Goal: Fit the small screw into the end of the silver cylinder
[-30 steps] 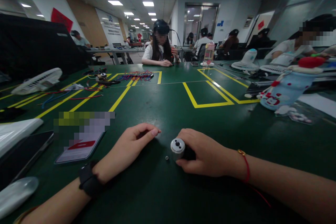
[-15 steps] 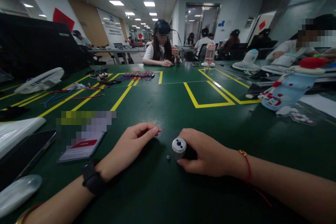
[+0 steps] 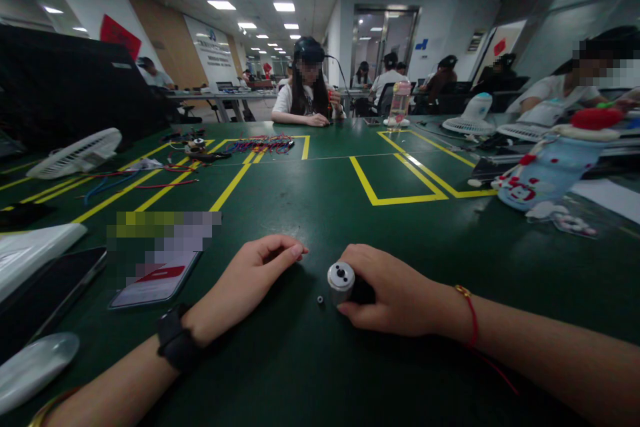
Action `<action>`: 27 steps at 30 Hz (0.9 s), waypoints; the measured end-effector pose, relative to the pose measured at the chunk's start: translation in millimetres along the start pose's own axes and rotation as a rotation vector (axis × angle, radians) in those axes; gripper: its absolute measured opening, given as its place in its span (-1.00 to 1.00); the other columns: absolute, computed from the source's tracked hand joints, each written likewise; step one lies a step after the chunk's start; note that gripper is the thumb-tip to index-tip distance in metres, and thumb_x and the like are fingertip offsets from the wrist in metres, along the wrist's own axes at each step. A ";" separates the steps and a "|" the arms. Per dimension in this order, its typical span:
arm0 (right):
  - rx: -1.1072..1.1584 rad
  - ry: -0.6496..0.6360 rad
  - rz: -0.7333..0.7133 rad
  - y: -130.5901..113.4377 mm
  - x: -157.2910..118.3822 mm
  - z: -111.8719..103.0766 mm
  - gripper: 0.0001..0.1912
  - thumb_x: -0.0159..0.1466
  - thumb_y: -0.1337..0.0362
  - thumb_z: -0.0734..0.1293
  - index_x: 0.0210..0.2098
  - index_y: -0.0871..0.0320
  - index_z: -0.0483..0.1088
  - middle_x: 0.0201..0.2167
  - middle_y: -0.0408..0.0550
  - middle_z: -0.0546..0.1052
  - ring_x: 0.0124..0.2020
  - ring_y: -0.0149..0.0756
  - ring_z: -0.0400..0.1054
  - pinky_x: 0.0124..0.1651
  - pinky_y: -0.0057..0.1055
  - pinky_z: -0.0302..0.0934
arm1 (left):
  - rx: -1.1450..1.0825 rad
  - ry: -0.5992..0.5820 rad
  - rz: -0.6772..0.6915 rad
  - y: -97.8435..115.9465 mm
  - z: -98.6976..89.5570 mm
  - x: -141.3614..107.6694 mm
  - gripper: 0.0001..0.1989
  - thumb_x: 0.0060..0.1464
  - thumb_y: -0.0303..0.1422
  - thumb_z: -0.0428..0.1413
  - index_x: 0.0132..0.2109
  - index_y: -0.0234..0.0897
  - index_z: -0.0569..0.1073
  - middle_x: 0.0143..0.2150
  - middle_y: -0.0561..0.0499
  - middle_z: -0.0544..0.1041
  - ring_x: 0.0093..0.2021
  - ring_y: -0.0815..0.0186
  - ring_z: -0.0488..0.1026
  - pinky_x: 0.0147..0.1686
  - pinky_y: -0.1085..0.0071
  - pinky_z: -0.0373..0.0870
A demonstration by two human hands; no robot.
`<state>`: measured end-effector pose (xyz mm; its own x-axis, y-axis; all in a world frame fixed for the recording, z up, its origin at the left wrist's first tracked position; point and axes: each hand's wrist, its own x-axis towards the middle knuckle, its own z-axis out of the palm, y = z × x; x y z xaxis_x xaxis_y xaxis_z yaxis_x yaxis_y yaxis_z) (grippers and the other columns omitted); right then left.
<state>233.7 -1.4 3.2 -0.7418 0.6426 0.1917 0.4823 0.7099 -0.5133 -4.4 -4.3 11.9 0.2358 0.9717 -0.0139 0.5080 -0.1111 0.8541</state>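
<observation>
My right hand (image 3: 387, 290) is wrapped round a silver metal cylinder (image 3: 341, 283) that looks like a small motor. It stands upright, its round end face up, with a dark centre and small dark holes around it. Just left of the cylinder, a tiny ring-shaped metal part (image 3: 321, 300) lies on the green table (image 3: 300, 360), apart from both hands. My left hand (image 3: 265, 270) rests to the left, its fingers curled in and the thumb tip against them. Whatever may be between those fingertips is hidden.
A phone (image 3: 165, 273), a mouse (image 3: 40, 370) and a dark tablet-like slab (image 3: 55, 293) lie left. Farther back are a wire bundle (image 3: 265, 144), a white fan (image 3: 75, 153) and yellow tape lines (image 3: 410, 201). A blue cup (image 3: 550, 170) stands right. A person (image 3: 307, 90) sits opposite.
Almost nothing differs. Both hands and the metal cylinder hold their places, and the tiny metal part lies where it was.
</observation>
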 end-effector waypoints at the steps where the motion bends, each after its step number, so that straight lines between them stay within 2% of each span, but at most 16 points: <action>1: 0.001 0.000 0.000 0.1 0.1 0.1 -0.73 0.12 0.28 0.39 -0.22 0.18 0.30 -0.28 -0.05 0.40 -0.31 -0.29 0.21 -0.26 -0.36 0.12 | 0.001 -0.005 0.005 -0.2 -0.1 0.1 -0.70 0.19 -0.11 0.03 -0.21 -0.20 0.52 -0.24 0.04 0.56 -0.26 0.22 0.46 -0.31 0.38 0.36; 13: 0.004 0.001 -0.003 -0.5 0.3 0.0 -0.75 0.12 0.29 0.38 -0.23 0.17 0.30 -0.29 -0.06 0.39 -0.32 -0.29 0.21 -0.27 -0.37 0.12 | 0.047 -0.042 0.073 -3.6 0.7 1.7 -0.72 0.21 -0.14 0.02 -0.20 -0.20 0.52 -0.26 0.04 0.56 -0.22 0.22 0.46 -0.21 0.32 0.37; 22: 0.009 0.016 -0.017 0.5 0.4 1.0 -0.75 0.12 0.30 0.39 -0.23 0.17 0.29 -0.29 -0.06 0.40 -0.32 -0.29 0.21 -0.27 -0.37 0.11 | 0.059 -0.047 0.076 -3.5 1.0 1.4 -0.73 0.21 -0.16 0.00 -0.20 -0.20 0.52 -0.25 0.03 0.56 -0.21 0.21 0.46 -0.21 0.31 0.37; 25: 0.008 0.017 -0.019 0.6 0.8 1.3 -0.74 0.11 0.31 0.39 -0.23 0.17 0.29 -0.29 -0.06 0.40 -0.32 -0.29 0.21 -0.27 -0.37 0.11 | 0.081 -0.095 0.109 -5.4 -0.2 0.8 -0.79 0.21 -0.23 0.02 -0.18 -0.21 0.50 -0.23 0.02 0.54 -0.20 0.21 0.46 -0.19 0.30 0.37; 27: 0.007 0.012 -0.017 0.6 1.0 1.6 -0.74 0.11 0.31 0.39 -0.23 0.17 0.30 -0.29 -0.06 0.40 -0.32 -0.29 0.21 -0.27 -0.37 0.11 | 0.141 -0.160 0.184 -4.9 -0.5 -0.7 -0.88 0.15 -0.32 0.08 -0.21 -0.21 0.50 -0.20 0.02 0.52 -0.17 0.21 0.44 -0.14 0.29 0.34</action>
<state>232.5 -0.9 1.8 -0.7444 0.6337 0.2103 0.4661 0.7187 -0.5159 -7.4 -4.3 8.0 0.4568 0.8885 0.0432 0.5524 -0.3214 0.7691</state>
